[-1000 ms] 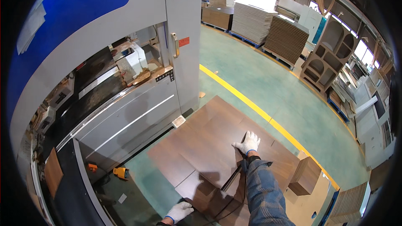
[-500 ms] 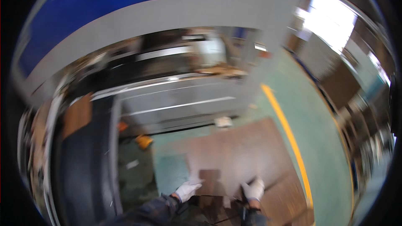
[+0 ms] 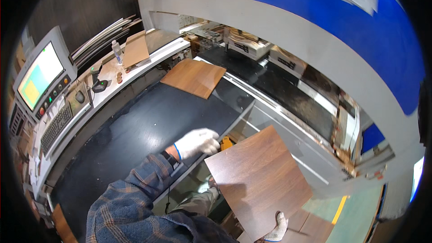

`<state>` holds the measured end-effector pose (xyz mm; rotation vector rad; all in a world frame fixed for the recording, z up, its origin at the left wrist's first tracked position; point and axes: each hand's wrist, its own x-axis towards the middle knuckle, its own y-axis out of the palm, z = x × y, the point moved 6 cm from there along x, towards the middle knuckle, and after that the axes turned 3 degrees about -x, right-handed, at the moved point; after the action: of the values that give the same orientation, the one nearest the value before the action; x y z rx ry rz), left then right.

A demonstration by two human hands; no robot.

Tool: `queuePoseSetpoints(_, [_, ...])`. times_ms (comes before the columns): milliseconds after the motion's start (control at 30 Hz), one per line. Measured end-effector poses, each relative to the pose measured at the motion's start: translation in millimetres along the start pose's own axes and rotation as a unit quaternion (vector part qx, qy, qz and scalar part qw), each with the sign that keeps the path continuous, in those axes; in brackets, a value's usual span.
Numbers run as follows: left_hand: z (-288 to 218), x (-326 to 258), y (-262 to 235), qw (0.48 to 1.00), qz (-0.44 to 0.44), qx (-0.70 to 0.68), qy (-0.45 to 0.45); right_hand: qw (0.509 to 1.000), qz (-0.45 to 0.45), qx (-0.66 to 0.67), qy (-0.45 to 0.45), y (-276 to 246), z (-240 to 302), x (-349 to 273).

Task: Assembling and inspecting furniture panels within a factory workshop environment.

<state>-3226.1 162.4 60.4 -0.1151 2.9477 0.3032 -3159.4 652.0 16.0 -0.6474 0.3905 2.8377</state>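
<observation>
Hands in white work gloves carry a dark brown wood-grain panel (image 3: 258, 177) over the edge of a machine bed. Left hand (image 3: 197, 141), at the end of a blue plaid sleeve (image 3: 135, 198), is curled closed on the panel's upper left corner, its fingers wrapped over the edge. Right hand (image 3: 276, 229), low in the view, grips the panel's bottom edge, its fingers folded up over the face; only part of this hand shows. Between the two grips the panel hangs tilted, its broad face turned up toward the camera.

Beyond the left hand, away from the person, spreads the black machine bed (image 3: 135, 130); a lighter brown panel (image 3: 194, 77) lies flat at its far end, well apart from the held one. Just past the left-hand fingers a small yellow object (image 3: 226, 143) sits below the bed's edge, close beside the gripped corner. Further left of that hand stand a control console with a lit screen (image 3: 39, 75), a keyboard (image 3: 56, 126), and a shelf bearing a clear bottle (image 3: 117, 52) and a propped brown board (image 3: 136, 49). Above the held panel arches the grey and blue machine housing (image 3: 292, 31). Under the right hand, more brown boards (image 3: 310, 227) lie on a green floor.
</observation>
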Motion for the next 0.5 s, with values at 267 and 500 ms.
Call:
queuePoseSetpoints(267, [-35.8,180.3,-183.5,0.815,-0.306,0.469,0.151,0.989,0.077,0.051,0.116,136.1,24.1,130.7])
queuePoseSetpoints(500, [-23.1,258.4,-201.4,0.720,-0.287,0.626,0.085,0.980,0.188,0.067,-0.001,269.1,68.2,204.9])
